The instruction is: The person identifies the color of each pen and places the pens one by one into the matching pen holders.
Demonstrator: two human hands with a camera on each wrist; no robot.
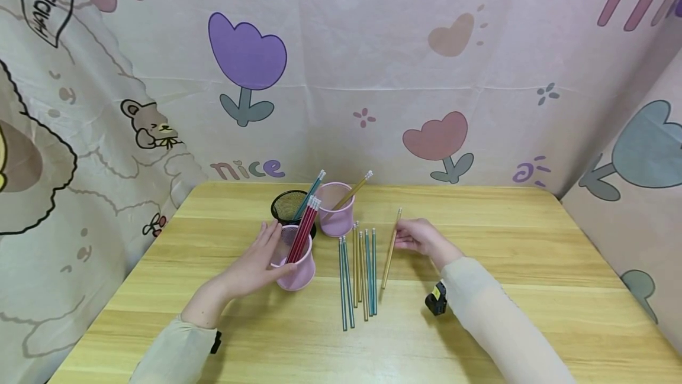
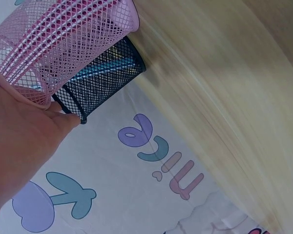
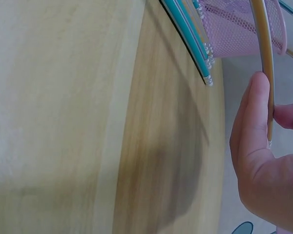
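Right hand (image 1: 421,237) pinches a slim gold pencil (image 1: 391,249) near its far end; the long axis runs away from the person, far end tilted slightly right, lying on the wooden table (image 1: 506,313) beside a row of pencils (image 1: 358,274). Left hand (image 1: 261,260) grips a pink wire-mesh cup (image 1: 294,265) holding red pencils (image 1: 303,231).

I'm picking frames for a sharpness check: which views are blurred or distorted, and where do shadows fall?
Head view: sharp, evenly lit, wide-angle bending at the edges; soft shadows under the left hand and right hand. Left wrist view: wooden table streaked with blur, pink mesh cup crisp. Right wrist view: table soft, a dark shadow beside the gold pencil.
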